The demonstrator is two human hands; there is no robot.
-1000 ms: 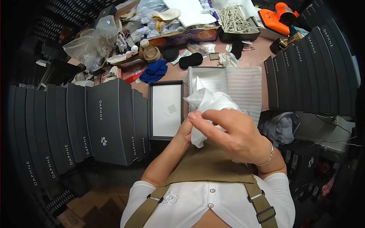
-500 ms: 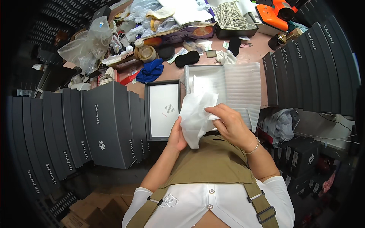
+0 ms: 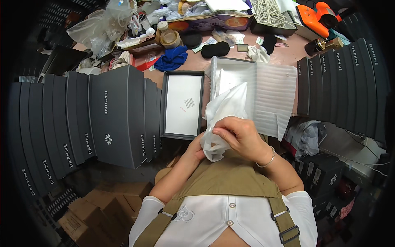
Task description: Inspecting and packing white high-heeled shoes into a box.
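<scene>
In front of my apron I hold a thin white wrapping sheet (image 3: 227, 101), crumpled and drawn up to a point at its far end. My left hand (image 3: 196, 149) grips its lower left side, fingers mostly hidden behind it. My right hand (image 3: 242, 138) pinches the near side between thumb and bent fingers. Whether anything lies inside the sheet, I cannot tell. Just beyond stands an open box (image 3: 232, 61) lined with white ribbed foam sheet (image 3: 275, 94), which spreads over its right side. A dark grey box part with a white inside (image 3: 181, 99) lies to the left.
Dark grey shoe boxes stand in rows at left (image 3: 111, 119) and right (image 3: 347, 82). Beyond are a blue cloth (image 3: 172, 58), a black oval pad (image 3: 215, 50), a tape roll (image 3: 170, 40), a box of pale sticks (image 3: 271, 16) and an orange tool (image 3: 312, 20). Cartons (image 3: 94, 210) sit low left.
My right hand has moved from the sheet's right edge across its near side. The sheet's far end now rises to a point. The whole view has shifted slightly.
</scene>
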